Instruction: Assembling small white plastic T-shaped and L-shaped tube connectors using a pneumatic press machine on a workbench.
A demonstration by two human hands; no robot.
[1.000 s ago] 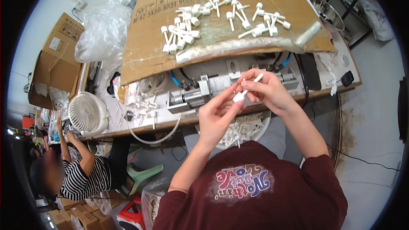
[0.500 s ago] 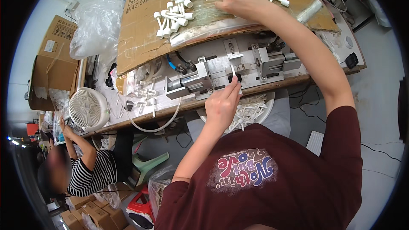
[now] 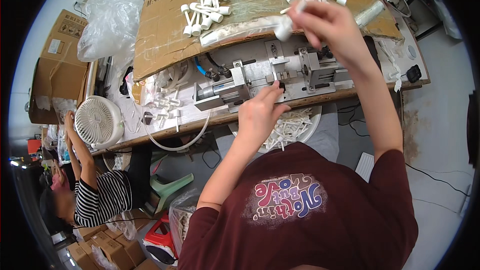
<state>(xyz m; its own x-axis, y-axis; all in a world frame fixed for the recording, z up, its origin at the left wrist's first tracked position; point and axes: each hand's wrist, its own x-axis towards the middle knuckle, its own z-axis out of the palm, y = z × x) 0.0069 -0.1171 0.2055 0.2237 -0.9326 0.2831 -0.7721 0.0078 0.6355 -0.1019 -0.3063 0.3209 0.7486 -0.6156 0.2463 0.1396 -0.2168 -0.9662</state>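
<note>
My right hand (image 3: 327,27) is raised over the front edge of the cardboard, its fingers pinched on a white capped stick (image 3: 283,29); the piece is smeared by motion. My left hand (image 3: 257,117) reaches to the middle of a metal clamping fixture (image 3: 280,76), fingers stretched out and thumb apart. Its fingertips touch or nearly touch the lower end of a thin white stick (image 3: 274,73) in the fixture. Several white capped sticks (image 3: 212,7) lie scattered on the cardboard sheet (image 3: 165,30). Under the bench edge, a white basin (image 3: 318,120) holds many white sticks.
Metal cylinder units (image 3: 220,95) flank the fixture, with a blue hose (image 3: 200,65) at the left one. A white fan (image 3: 100,122) stands at the bench's left end. Beyond it a person in a striped shirt (image 3: 107,190) works. A clear hose (image 3: 182,152) loops below the edge.
My right hand has come back from the sticks on the cardboard toward the fixture, now carrying a white capped stick. My left hand has shifted slightly, its thumb now spread from the fingers.
</note>
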